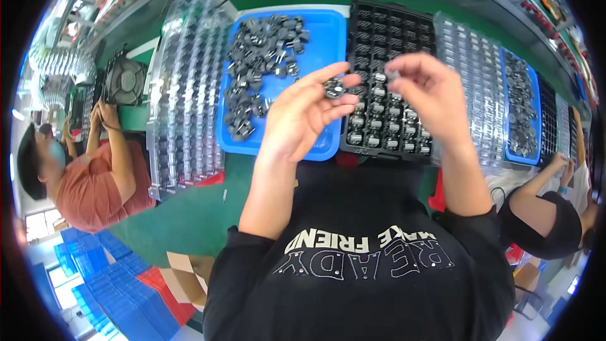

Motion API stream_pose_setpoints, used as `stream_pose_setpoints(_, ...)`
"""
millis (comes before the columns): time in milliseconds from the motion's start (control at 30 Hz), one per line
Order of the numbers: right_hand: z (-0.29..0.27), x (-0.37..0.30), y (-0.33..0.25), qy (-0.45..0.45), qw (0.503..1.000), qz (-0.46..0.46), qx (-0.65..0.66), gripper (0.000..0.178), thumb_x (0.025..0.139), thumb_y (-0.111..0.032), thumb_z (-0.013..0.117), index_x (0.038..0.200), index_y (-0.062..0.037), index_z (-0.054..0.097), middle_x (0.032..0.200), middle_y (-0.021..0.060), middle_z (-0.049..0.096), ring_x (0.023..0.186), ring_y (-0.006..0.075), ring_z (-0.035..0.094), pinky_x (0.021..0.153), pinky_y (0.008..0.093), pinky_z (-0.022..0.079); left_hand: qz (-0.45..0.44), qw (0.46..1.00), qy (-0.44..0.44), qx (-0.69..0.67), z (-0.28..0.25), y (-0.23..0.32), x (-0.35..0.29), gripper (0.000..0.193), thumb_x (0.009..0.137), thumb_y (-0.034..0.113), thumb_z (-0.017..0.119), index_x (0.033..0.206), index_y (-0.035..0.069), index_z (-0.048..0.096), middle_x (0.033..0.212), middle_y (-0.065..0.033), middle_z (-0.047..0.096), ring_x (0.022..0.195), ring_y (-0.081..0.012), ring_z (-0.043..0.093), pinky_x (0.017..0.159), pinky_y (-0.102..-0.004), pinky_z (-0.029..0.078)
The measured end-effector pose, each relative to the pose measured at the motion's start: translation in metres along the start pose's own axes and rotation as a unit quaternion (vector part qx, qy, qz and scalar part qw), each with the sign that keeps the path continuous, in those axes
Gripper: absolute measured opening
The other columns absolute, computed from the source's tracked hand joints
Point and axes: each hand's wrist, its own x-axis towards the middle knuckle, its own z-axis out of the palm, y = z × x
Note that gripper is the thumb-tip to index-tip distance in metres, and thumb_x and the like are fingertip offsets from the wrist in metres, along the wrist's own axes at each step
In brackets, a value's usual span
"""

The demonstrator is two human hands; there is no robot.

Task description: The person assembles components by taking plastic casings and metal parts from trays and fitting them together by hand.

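Observation:
My left hand (297, 113) is turned palm up, its fingers closed on a small round black part (334, 88) with a shiny metal face. To its right, my right hand (435, 91) pinches a small greyish piece (392, 76) between thumb and fingertips; its kind is too small to tell. Both hands are raised near the left half of a black compartment tray (394, 5). Shiny cylindrical parts (375, 124) fill several of the tray's nearer pockets. Behind my left hand lies a blue bin (326, 35) with a heap of loose black parts (249, 82) with metal pins.
Clear plastic pocket trays (189, 88) stand left of the bin, with more (470, 82) right of the black tray. Farther right is another blue bin (536, 113). A black fan (124, 81) sits at the far left. People work at both sides (101, 183).

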Motion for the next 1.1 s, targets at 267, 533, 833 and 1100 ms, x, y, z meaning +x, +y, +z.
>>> stream_pose_setpoints(267, 0.057, -0.042, -0.015, 0.100, 0.973, -0.201, -0.058, 0.030, 0.078, 0.004, 0.086, 0.107, 0.0020, 0.076, 0.100, 0.0126, 0.078, 0.089, 0.0177, 0.076, 0.073, 0.0289, 0.062, 0.114, 0.992, -0.046, -0.004, 0.036, -0.016, -0.019, 0.041, 0.101, 0.003, 0.064, 0.141, -0.001, 0.059, 0.136, -0.0140, 0.066, 0.124, -0.0213, 0.062, 0.102, -0.0374, 0.056)
stream_pose_setpoints(533, 0.054, -0.039, -0.021, 0.117, 0.913, -0.326, -0.217, 0.034, 0.073, -0.001, 0.090, 0.104, -0.0012, 0.078, 0.094, 0.0116, 0.077, 0.082, 0.0226, 0.074, 0.068, 0.0299, 0.061, 0.155, 0.985, -0.041, 0.060, 0.037, -0.016, -0.023, 0.046, 0.096, 0.005, 0.073, 0.139, -0.006, 0.060, 0.137, -0.0208, 0.064, 0.126, -0.0261, 0.062, 0.107, -0.0385, 0.053)
stream_pose_setpoints(833, 0.062, -0.043, -0.023, 0.149, 0.878, -0.353, -0.286, 0.032, 0.070, -0.002, 0.089, 0.101, -0.0020, 0.079, 0.090, 0.0100, 0.075, 0.074, 0.0220, 0.072, 0.064, 0.0313, 0.059, 0.164, 0.981, -0.029, 0.095, 0.032, -0.012, -0.027, 0.041, 0.094, -0.010, 0.068, 0.134, -0.005, 0.066, 0.129, -0.0132, 0.069, 0.111, -0.0156, 0.065, 0.097, -0.0316, 0.056)
stream_pose_setpoints(1100, 0.062, -0.042, -0.022, 0.123, 0.881, -0.349, -0.296, 0.035, 0.069, -0.004, 0.089, 0.103, -0.0019, 0.078, 0.090, 0.0094, 0.074, 0.075, 0.0232, 0.072, 0.064, 0.0320, 0.059, 0.136, 0.974, 0.012, 0.179, 0.032, -0.004, -0.031, 0.043, 0.087, -0.013, 0.070, 0.129, -0.008, 0.069, 0.128, -0.0216, 0.071, 0.118, -0.0243, 0.067, 0.099, -0.0361, 0.058)
